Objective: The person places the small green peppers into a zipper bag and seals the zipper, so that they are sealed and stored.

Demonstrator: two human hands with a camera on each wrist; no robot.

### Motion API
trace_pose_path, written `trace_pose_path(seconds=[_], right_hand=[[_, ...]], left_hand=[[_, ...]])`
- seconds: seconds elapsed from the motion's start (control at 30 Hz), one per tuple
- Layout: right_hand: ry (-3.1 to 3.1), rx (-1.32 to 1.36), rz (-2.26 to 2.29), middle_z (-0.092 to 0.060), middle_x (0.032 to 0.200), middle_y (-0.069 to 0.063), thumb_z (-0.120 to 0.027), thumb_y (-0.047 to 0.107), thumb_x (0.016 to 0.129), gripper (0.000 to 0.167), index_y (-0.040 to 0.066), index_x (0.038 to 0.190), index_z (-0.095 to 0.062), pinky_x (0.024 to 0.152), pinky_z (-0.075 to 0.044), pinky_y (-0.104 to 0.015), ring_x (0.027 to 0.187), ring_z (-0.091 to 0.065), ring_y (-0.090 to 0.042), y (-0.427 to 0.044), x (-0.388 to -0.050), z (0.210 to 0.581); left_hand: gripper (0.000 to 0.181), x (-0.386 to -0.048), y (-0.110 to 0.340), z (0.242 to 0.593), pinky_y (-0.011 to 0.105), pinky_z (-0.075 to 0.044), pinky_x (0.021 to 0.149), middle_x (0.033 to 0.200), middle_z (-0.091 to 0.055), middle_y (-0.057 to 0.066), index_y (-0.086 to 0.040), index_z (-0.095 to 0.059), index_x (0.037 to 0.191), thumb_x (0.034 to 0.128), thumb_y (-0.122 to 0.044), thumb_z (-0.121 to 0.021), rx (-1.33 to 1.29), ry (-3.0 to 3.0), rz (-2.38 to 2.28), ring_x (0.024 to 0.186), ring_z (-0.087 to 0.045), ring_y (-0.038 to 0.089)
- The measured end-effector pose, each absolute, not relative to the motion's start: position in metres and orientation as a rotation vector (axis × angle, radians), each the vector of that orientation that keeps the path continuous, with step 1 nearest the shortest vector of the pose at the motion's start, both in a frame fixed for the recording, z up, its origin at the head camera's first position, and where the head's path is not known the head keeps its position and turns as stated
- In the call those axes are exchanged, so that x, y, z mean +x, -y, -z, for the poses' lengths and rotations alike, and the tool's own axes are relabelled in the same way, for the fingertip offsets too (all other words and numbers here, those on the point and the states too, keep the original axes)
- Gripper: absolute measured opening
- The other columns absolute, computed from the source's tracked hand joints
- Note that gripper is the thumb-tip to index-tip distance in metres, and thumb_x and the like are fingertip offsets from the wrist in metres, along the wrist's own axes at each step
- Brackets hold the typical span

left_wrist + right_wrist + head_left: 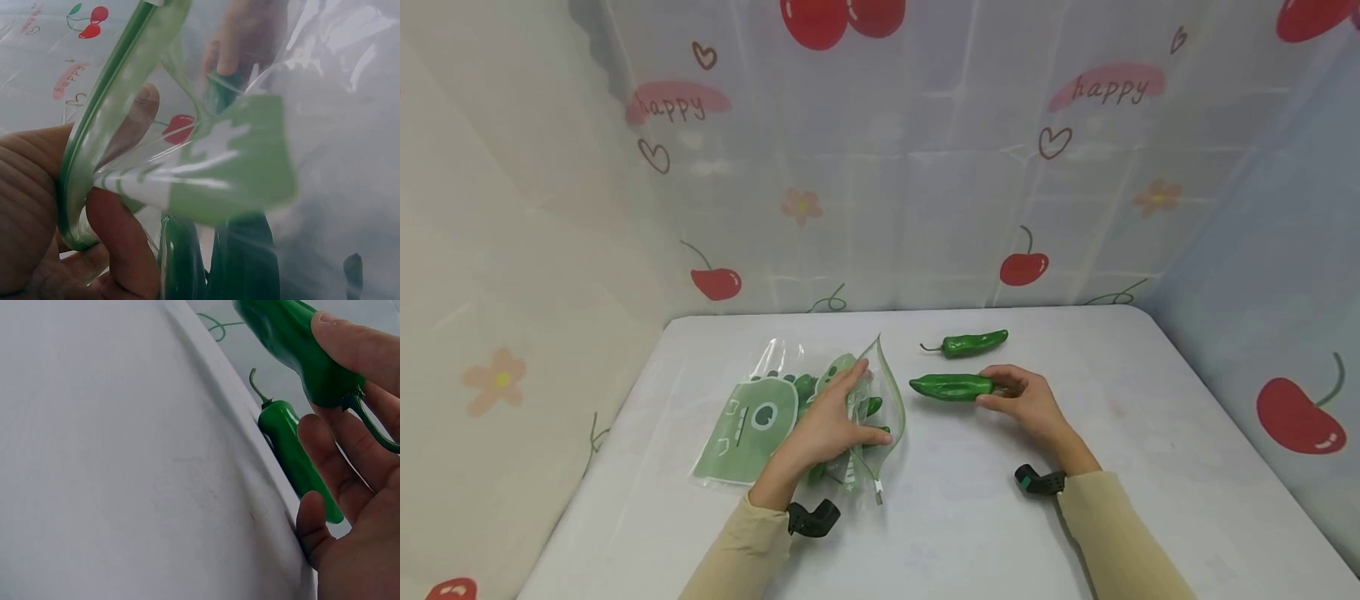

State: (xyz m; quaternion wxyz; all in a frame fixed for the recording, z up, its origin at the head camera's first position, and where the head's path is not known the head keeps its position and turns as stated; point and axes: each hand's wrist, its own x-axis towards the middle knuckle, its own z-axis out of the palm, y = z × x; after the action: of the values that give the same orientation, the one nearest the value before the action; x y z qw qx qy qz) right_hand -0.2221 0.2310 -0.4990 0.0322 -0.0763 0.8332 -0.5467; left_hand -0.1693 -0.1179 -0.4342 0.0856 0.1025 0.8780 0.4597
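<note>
Currently, in the head view, a clear zip bag point(722, 454) printed with a green cartoon face lies on the white table point(947, 525), its mouth gaping to the right. The left hand point(823, 423) is at that mouth, thumb and forefinger spread wide apart across it. Green peppers point(874, 406) show inside the bag, just within the opening. To the right, the right hand point(1028, 407) pinches a long green pepper point(949, 387) by its stem end, the tip pointing left towards the bag and well short of touching it. A second loose pepper point(977, 343) rests just beyond, its thin stem to the left. Both forearms wear beige sleeves point(741, 542), and a cherry-printed cloth point(917, 217) hangs behind.

In the left wrist view, the green zip edge point(78, 150) runs across the left hand; one digit shows through the film, and lower fingers curl at the gathered plastic. Two dark green peppers appear below, and the right hand is blurred beyond the film.

In the right wrist view, the thumb presses on the held pepper near its curved stem, with fingers behind; the two lower fingers are loosely bent. The loose pepper lies behind them.
</note>
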Motion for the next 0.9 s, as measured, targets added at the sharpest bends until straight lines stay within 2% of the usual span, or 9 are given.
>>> trace_pose_path(seconds=[0.13, 0.37, 0.6, 0.9], right_hand=[[-2.538, -0.271, 1.732, -0.073, 0.125, -0.012, -0.087, 0.021, 0.084, 0.045, 0.007, 0.124, -0.070, 0.086, -0.054, -0.020, 0.103, -0.065, 0.000, -0.229, -0.220, 0.498], [-2.534, -0.266, 1.764, -0.075, 0.120, 0.000, -0.087, 0.022, 0.084, 0.046, 0.009, 0.125, -0.070, 0.087, -0.052, -0.020, 0.106, -0.063, 0.000, -0.224, -0.215, 0.488], [-2.519, -0.261, 1.795, -0.074, 0.119, -0.003, -0.087, 0.019, 0.084, 0.045, 0.007, 0.124, -0.070, 0.088, -0.052, -0.018, 0.104, -0.064, -0.005, -0.216, -0.212, 0.478], [-2.496, -0.336, 1.811, -0.074, 0.112, 0.003, -0.088, 0.016, 0.083, 0.043, 0.007, 0.122, -0.071, 0.089, -0.052, -0.021, 0.102, -0.065, -0.006, -0.208, -0.208, 0.472]], left_hand=[[0.120, -0.168, 0.118, 0.435, 0.061, -0.037, 0.115, 0.163, -0.040, 0.005, -0.024, -0.027, 0.165, 0.0685, -0.034, -0.098, 0.294, -2.622, -1.365, 0.151, -0.036, 0.035], [0.120, -0.168, 0.117, 0.433, 0.061, -0.037, 0.116, 0.163, -0.041, 0.005, -0.025, -0.027, 0.165, 0.0684, -0.033, -0.098, 0.294, -2.628, -1.363, 0.151, -0.037, 0.034], [0.119, -0.168, 0.118, 0.432, 0.061, -0.037, 0.116, 0.163, -0.040, 0.006, -0.024, -0.027, 0.165, 0.0693, -0.031, -0.098, 0.304, -2.623, -1.372, 0.151, -0.035, 0.034], [0.119, -0.169, 0.119, 0.433, 0.060, -0.038, 0.115, 0.163, -0.040, 0.005, -0.026, -0.026, 0.165, 0.0692, -0.033, -0.097, 0.307, -2.616, -1.372, 0.151, -0.036, 0.034]])
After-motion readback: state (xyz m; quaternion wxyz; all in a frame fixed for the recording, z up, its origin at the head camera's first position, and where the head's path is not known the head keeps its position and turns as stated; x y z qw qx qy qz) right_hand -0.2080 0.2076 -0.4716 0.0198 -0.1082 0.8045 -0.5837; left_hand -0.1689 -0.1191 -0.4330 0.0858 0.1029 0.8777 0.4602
